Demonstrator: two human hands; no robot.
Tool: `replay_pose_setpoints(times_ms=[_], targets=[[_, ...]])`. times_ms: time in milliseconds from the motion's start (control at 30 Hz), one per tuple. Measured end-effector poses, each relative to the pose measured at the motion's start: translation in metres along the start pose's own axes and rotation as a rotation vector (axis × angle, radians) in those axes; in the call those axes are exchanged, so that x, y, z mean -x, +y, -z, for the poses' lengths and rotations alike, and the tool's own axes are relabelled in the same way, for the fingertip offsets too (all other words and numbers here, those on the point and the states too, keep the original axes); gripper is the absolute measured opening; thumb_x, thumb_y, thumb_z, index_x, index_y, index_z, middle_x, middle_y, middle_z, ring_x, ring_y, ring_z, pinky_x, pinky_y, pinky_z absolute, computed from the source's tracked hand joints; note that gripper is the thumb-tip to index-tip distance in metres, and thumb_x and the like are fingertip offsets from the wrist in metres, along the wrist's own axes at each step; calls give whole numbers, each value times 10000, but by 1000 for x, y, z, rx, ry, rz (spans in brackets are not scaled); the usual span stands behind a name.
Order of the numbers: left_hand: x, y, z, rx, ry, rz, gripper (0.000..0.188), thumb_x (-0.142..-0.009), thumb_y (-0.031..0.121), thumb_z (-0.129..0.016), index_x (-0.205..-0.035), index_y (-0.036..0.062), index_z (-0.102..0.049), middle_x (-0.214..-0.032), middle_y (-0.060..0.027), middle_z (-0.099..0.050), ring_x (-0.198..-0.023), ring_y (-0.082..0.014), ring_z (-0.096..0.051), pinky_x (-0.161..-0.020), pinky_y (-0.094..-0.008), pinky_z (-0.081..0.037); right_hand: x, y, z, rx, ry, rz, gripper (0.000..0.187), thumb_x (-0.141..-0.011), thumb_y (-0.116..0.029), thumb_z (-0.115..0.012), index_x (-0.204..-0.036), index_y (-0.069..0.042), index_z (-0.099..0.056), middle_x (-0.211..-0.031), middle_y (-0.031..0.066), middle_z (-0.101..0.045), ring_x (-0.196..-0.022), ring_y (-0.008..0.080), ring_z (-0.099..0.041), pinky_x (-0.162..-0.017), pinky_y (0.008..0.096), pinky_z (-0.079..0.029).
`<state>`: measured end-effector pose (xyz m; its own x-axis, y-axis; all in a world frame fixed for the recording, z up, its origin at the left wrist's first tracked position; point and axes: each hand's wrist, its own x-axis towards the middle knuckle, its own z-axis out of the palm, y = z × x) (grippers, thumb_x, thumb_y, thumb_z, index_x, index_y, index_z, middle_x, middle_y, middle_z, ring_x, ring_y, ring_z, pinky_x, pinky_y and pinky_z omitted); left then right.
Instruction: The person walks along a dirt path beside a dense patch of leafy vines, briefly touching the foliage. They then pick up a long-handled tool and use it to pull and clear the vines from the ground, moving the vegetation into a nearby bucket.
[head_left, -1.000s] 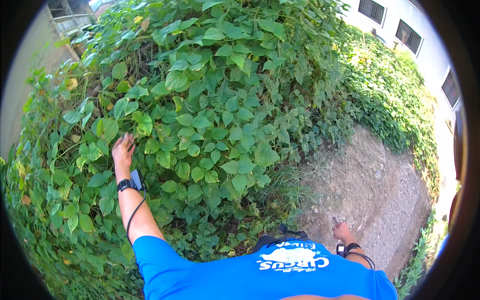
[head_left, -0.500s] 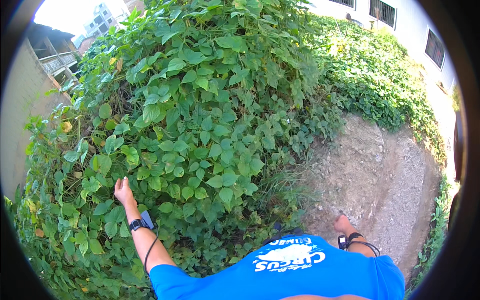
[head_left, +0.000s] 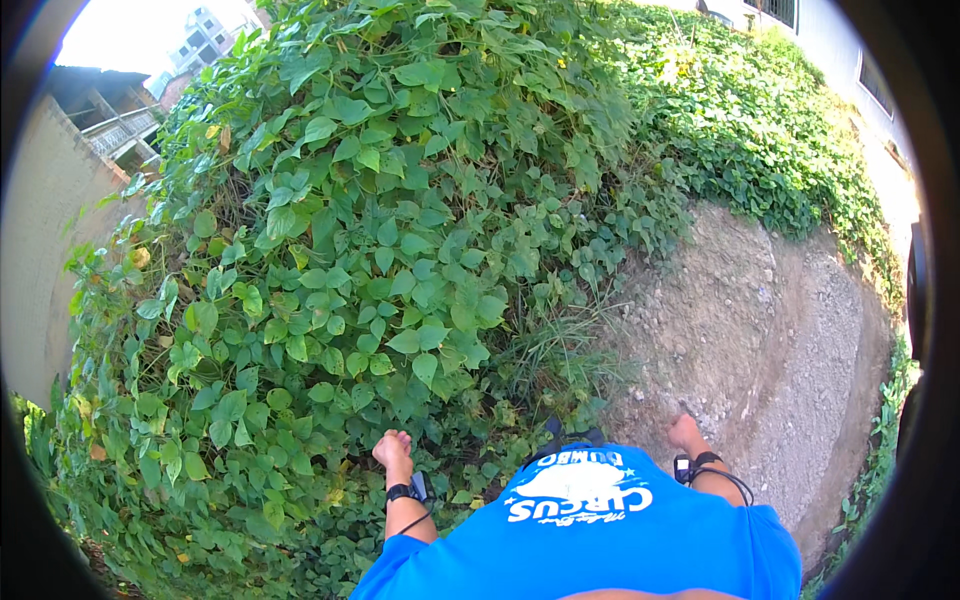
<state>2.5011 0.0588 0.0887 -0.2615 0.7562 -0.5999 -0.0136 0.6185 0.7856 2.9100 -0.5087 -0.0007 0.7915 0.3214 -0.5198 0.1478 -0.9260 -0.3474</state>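
Note:
My left hand is in front of the lower edge of a tall mass of leafy green vines. Its fingers are curled closed, and whatever they may hold is too small to make out. Over the bare dirt, my right hand hangs low beside my body, its fingers closed too. A small dark tip pokes out past its far side, too small to name. Each wrist wears a black strap with a small device and a cable.
A strip of pale, rough dirt and gravel runs along the right. Grass tufts grow where vines meet dirt. A plain wall stands at far left; a white building with barred windows is at the upper right.
My left hand has drawn back from the leaves at the left, moving right and nearer my body, and its fingers have curled in. My right hand has barely moved.

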Motion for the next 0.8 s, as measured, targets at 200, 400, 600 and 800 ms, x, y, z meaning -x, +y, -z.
replay_pose_setpoints(times_ms=[200,400,600,800], targets=[[77,-107,-52,-413,-277,79,129,-926,121,-625,-991,21,-673,-860,-111,-738,-654,-175,-682,-565,-297,-515,5,61,11,-42,-18,9,278,-866,-254,-619,-887,-1,-735,-785,238,-704,-805,381,-717,-776,458,-570],[148,-146,-107,-744,-619,-50,180,-980,160,-622,-1024,0,-692,-875,-81,-738,-687,-138,-678,-593,-265,-504,30,124,16,-221,-66,-191,277,-871,-225,-587,-903,16,-720,-772,243,-701,-758,367,-723,-755,446,-579],[197,-161,-150,-785,-706,-87,171,-977,146,-627,-1021,-10,-680,-879,-88,-730,-672,-134,-666,-621,-272,-539,48,187,20,-242,-94,-294,275,-871,-235,-589,-906,3,-722,-788,241,-705,-786,369,-726,-757,445,-579],[215,-158,-193,-812,-816,-141,180,-978,141,-627,-1040,-18,-684,-864,-88,-730,-671,-130,-661,-620,-271,-531,44,203,30,-316,-3,-356,256,-875,-221,-603,-918,3,-720,-782,223,-714,-782,359,-732,-758,438,-585]])
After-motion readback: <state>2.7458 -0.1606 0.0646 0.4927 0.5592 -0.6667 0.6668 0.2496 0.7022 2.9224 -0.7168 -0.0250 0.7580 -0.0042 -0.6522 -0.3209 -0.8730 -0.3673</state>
